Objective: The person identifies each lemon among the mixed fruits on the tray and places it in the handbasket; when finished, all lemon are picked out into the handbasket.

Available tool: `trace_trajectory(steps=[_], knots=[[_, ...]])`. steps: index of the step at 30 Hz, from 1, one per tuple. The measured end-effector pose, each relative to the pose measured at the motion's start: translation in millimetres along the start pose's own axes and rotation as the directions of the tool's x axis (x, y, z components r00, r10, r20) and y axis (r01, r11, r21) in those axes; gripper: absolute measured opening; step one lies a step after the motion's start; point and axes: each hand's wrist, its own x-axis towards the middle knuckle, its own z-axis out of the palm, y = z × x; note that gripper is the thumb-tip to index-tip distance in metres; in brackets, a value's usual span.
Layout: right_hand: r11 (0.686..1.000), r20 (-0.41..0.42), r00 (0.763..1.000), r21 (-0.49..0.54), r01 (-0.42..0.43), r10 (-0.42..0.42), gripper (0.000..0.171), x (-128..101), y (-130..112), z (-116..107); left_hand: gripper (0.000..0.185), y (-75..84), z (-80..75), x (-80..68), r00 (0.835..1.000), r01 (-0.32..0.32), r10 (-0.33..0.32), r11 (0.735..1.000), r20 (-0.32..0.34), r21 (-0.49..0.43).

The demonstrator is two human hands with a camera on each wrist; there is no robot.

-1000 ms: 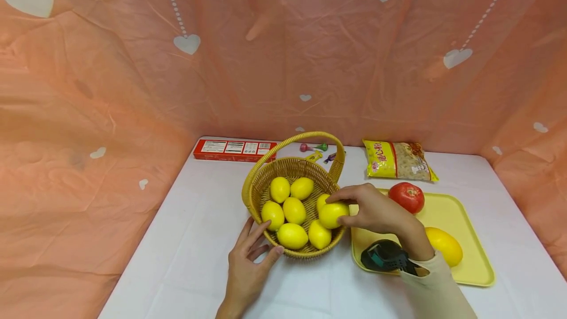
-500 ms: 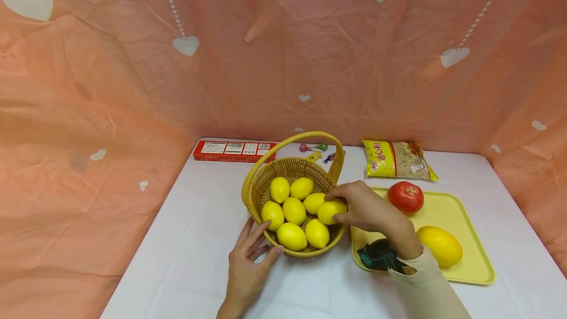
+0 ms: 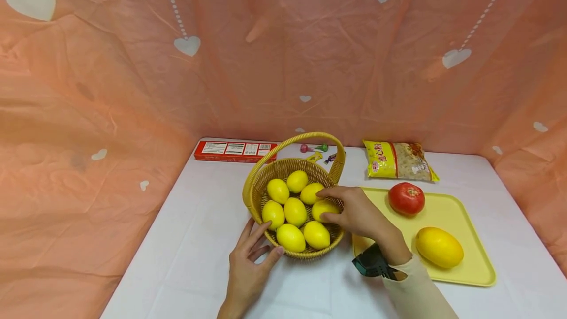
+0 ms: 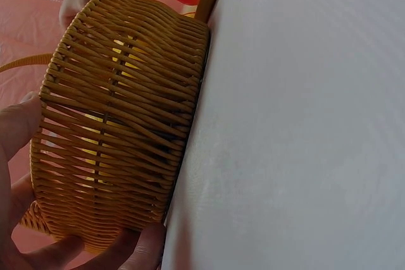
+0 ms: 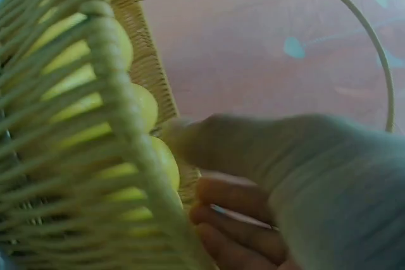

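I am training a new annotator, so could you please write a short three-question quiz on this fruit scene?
1. How many lemons lie in the basket?
2. True or false: the left hand grips the basket's handle.
3. What lies on the tray? A) tomato and mango B) two lemons C) noodle packet

Key
1. Seven.
2. False: it rests against the basket's near wall, on the table. The right hand holds a lemon inside the basket.
3. A: the tomato and the mango.
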Motion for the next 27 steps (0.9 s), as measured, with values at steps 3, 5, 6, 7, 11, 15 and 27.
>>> trace_trajectory(steps=[3,5,6,7,11,15,27], knots=[[0.999,-0.045,0.999,0.04,-0.019,0.021,0.042,-4.6,2.2,-7.0,0.062,0.5,0.5,0.0,1.0,0.002,-0.002,1.0,-0.001,0.002],[0.998,-0.069,0.997,0.061,-0.029,0.033,0.041,-7.7,4.2,-12.1,0.061,0.2,0.5,-0.2,1.0,-0.002,0.002,1.0,-0.002,0.01],[0.997,-0.08,0.996,0.071,-0.032,0.037,0.041,-8.9,5.5,-14.3,0.061,0.1,0.5,-0.1,1.0,-0.004,0.004,1.0,-0.002,0.011],[0.996,-0.088,0.995,0.084,-0.033,0.041,0.04,-10.1,6.5,-16.5,0.06,-0.2,0.5,-0.1,1.0,-0.007,0.007,1.0,-0.003,0.015],[0.99,-0.108,0.993,0.141,-0.02,0.035,0.038,-14.8,9.8,-23.3,0.06,0.2,0.9,0.3,1.0,-0.004,0.004,1.0,-0.003,0.019],[0.985,-0.126,0.991,0.17,-0.01,0.032,0.037,-20.2,11.6,-28.0,0.061,0.4,1.8,0.4,1.0,0.012,-0.012,1.0,-0.006,0.014],[0.988,-0.195,0.978,0.15,-0.04,0.069,0.031,-36.0,13.3,-38.3,0.057,2.9,-5.8,-0.9,0.999,-0.041,0.043,0.989,-0.008,0.139]])
